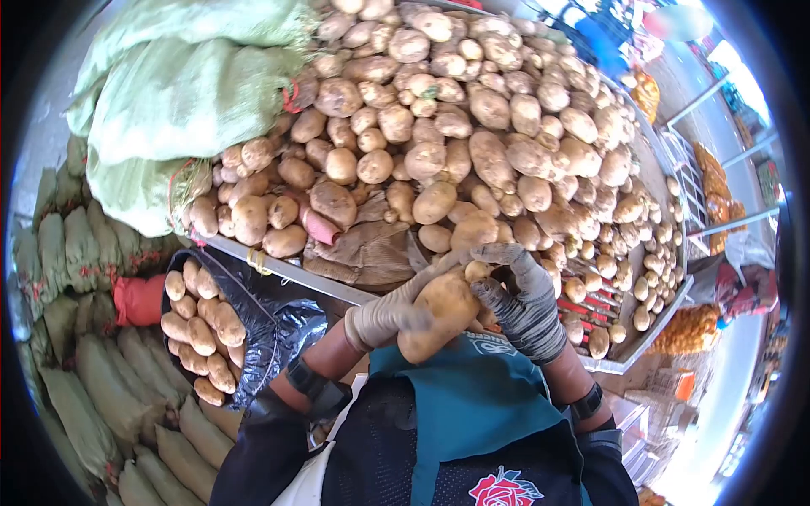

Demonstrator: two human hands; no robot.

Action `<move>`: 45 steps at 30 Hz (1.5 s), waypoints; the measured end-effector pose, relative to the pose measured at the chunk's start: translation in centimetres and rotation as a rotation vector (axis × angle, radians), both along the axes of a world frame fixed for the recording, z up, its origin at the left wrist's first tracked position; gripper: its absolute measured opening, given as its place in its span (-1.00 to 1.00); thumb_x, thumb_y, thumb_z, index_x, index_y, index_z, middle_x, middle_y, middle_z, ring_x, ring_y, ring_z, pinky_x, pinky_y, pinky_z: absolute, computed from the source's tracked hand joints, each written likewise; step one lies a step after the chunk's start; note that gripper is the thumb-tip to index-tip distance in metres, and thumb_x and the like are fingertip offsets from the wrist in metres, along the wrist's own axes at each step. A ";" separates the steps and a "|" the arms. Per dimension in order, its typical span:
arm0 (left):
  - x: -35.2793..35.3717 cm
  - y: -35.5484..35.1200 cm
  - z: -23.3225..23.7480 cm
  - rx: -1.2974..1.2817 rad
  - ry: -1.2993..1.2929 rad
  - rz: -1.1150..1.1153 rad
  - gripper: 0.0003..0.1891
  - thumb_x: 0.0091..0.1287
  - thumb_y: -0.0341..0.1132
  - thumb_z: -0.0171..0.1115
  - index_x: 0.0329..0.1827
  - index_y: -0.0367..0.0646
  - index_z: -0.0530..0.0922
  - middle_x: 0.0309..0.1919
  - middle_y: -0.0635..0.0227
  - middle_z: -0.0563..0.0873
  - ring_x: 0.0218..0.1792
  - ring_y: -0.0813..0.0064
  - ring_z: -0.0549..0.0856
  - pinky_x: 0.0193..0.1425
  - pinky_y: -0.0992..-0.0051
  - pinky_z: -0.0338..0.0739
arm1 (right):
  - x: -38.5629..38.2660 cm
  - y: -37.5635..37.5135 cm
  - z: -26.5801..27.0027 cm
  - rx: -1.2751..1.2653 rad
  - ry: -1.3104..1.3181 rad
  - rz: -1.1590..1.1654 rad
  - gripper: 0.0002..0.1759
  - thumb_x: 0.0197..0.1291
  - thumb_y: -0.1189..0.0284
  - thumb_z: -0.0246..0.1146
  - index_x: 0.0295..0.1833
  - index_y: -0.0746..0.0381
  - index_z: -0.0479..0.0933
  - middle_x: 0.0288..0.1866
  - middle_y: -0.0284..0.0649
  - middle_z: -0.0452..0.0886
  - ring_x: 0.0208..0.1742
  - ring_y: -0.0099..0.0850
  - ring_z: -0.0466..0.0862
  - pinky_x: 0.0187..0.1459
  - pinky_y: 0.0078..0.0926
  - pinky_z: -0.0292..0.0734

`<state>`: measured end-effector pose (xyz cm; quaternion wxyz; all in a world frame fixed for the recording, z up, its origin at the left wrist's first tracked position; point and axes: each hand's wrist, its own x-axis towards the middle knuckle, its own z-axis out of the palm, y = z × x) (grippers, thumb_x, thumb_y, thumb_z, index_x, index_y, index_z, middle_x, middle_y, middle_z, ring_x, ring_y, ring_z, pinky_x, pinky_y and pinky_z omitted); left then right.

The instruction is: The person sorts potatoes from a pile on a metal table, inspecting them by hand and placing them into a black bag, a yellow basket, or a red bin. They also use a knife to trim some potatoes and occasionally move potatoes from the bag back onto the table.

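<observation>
A large potato (439,319) is held in front of the chest, over the table's near edge. My left hand (392,314), in a light glove, is closed around its left side. My right hand (519,295), in a grey striped glove, has curled fingers at the potato's upper right, by a small potato or knob (477,271); whether this is part of the large one I cannot tell. A big heap of potatoes (430,160) lies on the table just beyond both hands.
Green woven sacks (186,101) lie at the table's left. A black bag (283,325) of potatoes stands below the metal table edge (295,274). Filled sacks (80,409) cover the floor at left. A red slatted grate (595,295) shows at right.
</observation>
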<state>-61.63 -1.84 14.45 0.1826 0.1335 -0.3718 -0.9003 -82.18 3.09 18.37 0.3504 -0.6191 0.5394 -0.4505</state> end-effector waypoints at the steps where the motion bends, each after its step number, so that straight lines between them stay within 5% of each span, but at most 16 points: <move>1: -0.2 0.4 0.3 -0.051 -0.008 -0.034 0.17 0.06 -0.02 0.56 0.65 -0.06 -0.04 0.50 0.20 0.25 0.45 0.35 0.32 0.50 0.32 0.26 | -0.7 0.6 0.0 -0.001 -0.003 -0.028 -0.57 0.23 0.26 0.40 0.11 0.26 0.56 -0.13 -0.19 0.70 -0.23 -0.39 0.69 -0.13 -0.44 0.58; 5: -1.4 2.0 0.3 -0.286 -0.282 0.053 0.15 -0.04 -0.38 0.63 0.63 -0.04 0.06 0.49 0.26 0.28 0.45 0.36 0.34 0.47 0.36 0.32 | -2.5 2.6 0.1 0.101 0.074 0.006 -0.51 0.26 0.08 0.34 0.04 0.29 0.55 -0.23 -0.10 0.65 -0.31 -0.23 0.67 -0.20 -0.35 0.58; 10: -2.2 2.1 1.1 -0.666 -0.394 -0.052 0.15 -0.03 -0.24 0.60 0.60 -0.23 0.03 0.47 0.09 0.30 0.48 0.28 0.28 0.52 0.34 0.24 | -1.6 3.3 -1.4 0.011 0.615 0.029 -0.60 0.30 0.08 0.25 -0.10 0.24 0.51 -0.32 0.00 0.63 -0.28 -0.04 0.68 -0.24 -0.13 0.57; 14: -1.9 2.1 1.0 -0.832 -0.440 -0.135 0.14 -0.02 -0.22 0.57 0.60 -0.28 0.02 0.47 0.06 0.30 0.49 0.26 0.28 0.52 0.37 0.23 | -1.6 4.2 -2.5 0.188 0.426 0.043 -0.63 0.34 0.14 0.20 -0.05 0.25 0.48 -0.44 0.04 0.62 -0.30 0.02 0.68 -0.27 -0.10 0.57; 20: -2.5 1.8 1.4 -0.467 -0.419 -0.246 0.17 -0.07 -0.20 0.60 0.61 -0.22 0.06 0.49 0.13 0.28 0.49 0.26 0.29 0.55 0.33 0.17 | -2.1 5.0 -5.6 0.191 0.089 -0.079 -0.72 0.36 0.27 0.17 -0.03 0.27 0.48 -0.44 0.04 0.60 -0.34 0.04 0.66 -0.30 -0.14 0.55; 22: -2.5 2.2 1.2 -0.265 -0.329 -0.227 0.19 -0.09 -0.21 0.59 0.61 -0.23 0.03 0.50 0.12 0.27 0.49 0.28 0.29 0.55 0.34 0.17 | -2.8 4.7 -7.3 -0.252 0.157 -0.001 -0.77 0.34 0.32 0.16 -0.11 0.28 0.48 -0.42 -0.06 0.58 -0.40 -0.06 0.63 -0.31 -0.18 0.55; 24: -2.7 2.4 1.2 -0.066 -0.237 -0.207 0.21 -0.11 -0.23 0.58 0.62 -0.25 0.00 0.52 0.11 0.25 0.50 0.30 0.29 0.55 0.34 0.18 | -2.0 5.3 -7.7 -0.116 0.072 -0.080 -0.81 0.34 0.34 0.12 -0.18 0.26 0.48 -0.40 -0.19 0.55 -0.41 -0.27 0.60 -0.37 -0.34 0.55; 26: -3.4 2.4 1.3 -0.170 -0.228 -0.151 0.25 -0.16 -0.25 0.57 0.63 -0.25 -0.04 0.53 0.10 0.23 0.50 0.32 0.29 0.54 0.36 0.19 | -1.5 5.0 -5.6 0.527 -1.339 -0.394 -0.71 0.45 0.19 0.13 -0.21 0.19 0.46 -0.42 -0.37 0.50 -0.47 -0.51 0.55 -0.44 -0.57 0.51; 27: -3.8 2.5 1.3 -0.169 -0.224 -0.166 0.25 -0.16 -0.25 0.57 0.63 -0.25 -0.04 0.53 0.10 0.23 0.50 0.32 0.29 0.54 0.36 0.19 | -3.3 5.7 -5.2 0.507 -1.315 -0.045 -0.60 0.50 0.07 0.02 -0.23 0.18 0.45 -0.55 -0.38 0.44 -0.61 -0.57 0.45 -0.59 -0.65 0.35; 28: -4.2 2.5 1.4 -0.106 -0.202 -0.153 0.27 -0.18 -0.24 0.58 0.63 -0.26 -0.04 0.54 0.10 0.22 0.50 0.30 0.29 0.55 0.35 0.18 | -3.6 5.9 -4.9 0.498 -1.313 -0.059 -0.60 0.50 0.07 0.02 -0.23 0.18 0.45 -0.55 -0.38 0.44 -0.61 -0.57 0.45 -0.59 -0.65 0.35; 30: -4.7 2.1 1.2 -0.054 -0.172 -0.148 0.29 -0.20 -0.23 0.59 0.63 -0.27 -0.05 0.55 0.09 0.21 0.50 0.28 0.29 0.56 0.35 0.17 | -4.2 5.7 -4.1 0.535 -0.689 -0.361 -0.49 0.51 -0.04 -0.07 -0.23 0.19 0.45 -0.63 -0.38 0.39 -0.68 -0.59 0.37 -0.64 -0.66 0.25; 32: -4.0 1.9 0.0 -0.074 -0.123 -0.154 0.21 -0.05 -0.18 0.58 0.64 -0.17 -0.03 0.53 0.21 0.22 0.49 0.33 0.29 0.53 0.36 0.21 | -5.4 6.0 -5.1 0.469 -0.754 -0.417 -0.48 0.49 -0.06 -0.05 -0.20 0.20 0.47 -0.57 -0.37 0.44 -0.64 -0.59 0.41 -0.63 -0.69 0.21; 37: -4.8 1.2 0.9 -0.034 -0.171 -0.257 0.26 -0.10 -0.26 0.60 0.65 -0.14 -0.08 0.43 0.18 0.37 0.42 0.35 0.39 0.50 0.39 0.25 | -3.3 6.1 -3.8 0.256 -0.317 -0.163 -0.48 0.42 0.02 0.13 0.12 0.29 0.52 -0.11 -0.21 0.59 -0.18 -0.51 0.60 -0.14 -0.52 0.54; 38: -5.0 1.1 0.9 -0.039 -0.168 -0.271 0.26 -0.10 -0.26 0.60 0.65 -0.14 -0.08 0.43 0.18 0.37 0.42 0.35 0.39 0.50 0.39 0.25 | -2.2 6.5 -2.0 0.448 -0.557 -0.198 -0.70 0.35 0.33 0.21 0.08 0.28 0.56 -0.18 -0.12 0.64 -0.16 -0.18 0.67 -0.08 -0.37 0.59; 40: -5.1 1.3 1.1 -0.274 -0.273 -0.292 0.25 -0.07 -0.28 0.59 0.66 -0.13 -0.10 0.39 0.19 0.40 0.38 0.41 0.42 0.47 0.41 0.30 | -2.2 6.2 -2.8 0.146 -0.006 -0.152 -0.69 0.39 0.26 0.15 0.03 0.27 0.57 -0.21 0.06 0.64 -0.16 -0.06 0.67 -0.11 -0.27 0.58; 45: -5.3 1.2 0.9 -0.273 -0.445 -0.434 0.03 -0.10 -0.39 0.58 0.51 -0.24 0.21 0.22 0.31 0.56 0.23 0.49 0.52 0.35 0.45 0.41 | -2.8 5.2 -4.2 0.147 0.014 -0.129 -0.64 0.41 0.20 0.10 -0.13 0.29 0.61 -0.35 0.07 0.64 -0.27 -0.01 0.68 -0.21 -0.16 0.57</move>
